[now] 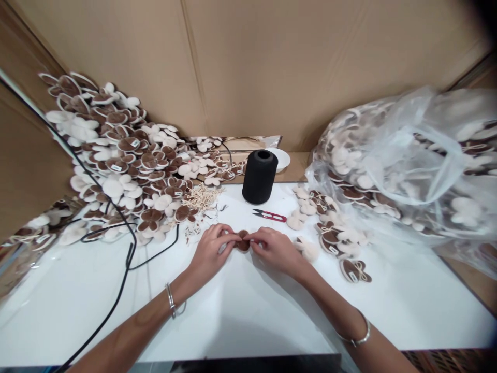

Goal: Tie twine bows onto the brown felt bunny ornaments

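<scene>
Brown plush cutout [243, 241] sits pinched between the left grip [212, 252] and right grip [275, 251], over the white desk [248, 321]. Both grips are closed on it and hide most of it, so I cannot make out its full shape.

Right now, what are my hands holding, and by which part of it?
Your left hand and right hand together pinch a small brown fabric piece by its opposite side edges, one from each side.

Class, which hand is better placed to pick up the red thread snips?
Probably the right hand: the red thread snips lie just beyond it, closer than to the left hand. Both hands are pinching the small brown piece.
</scene>
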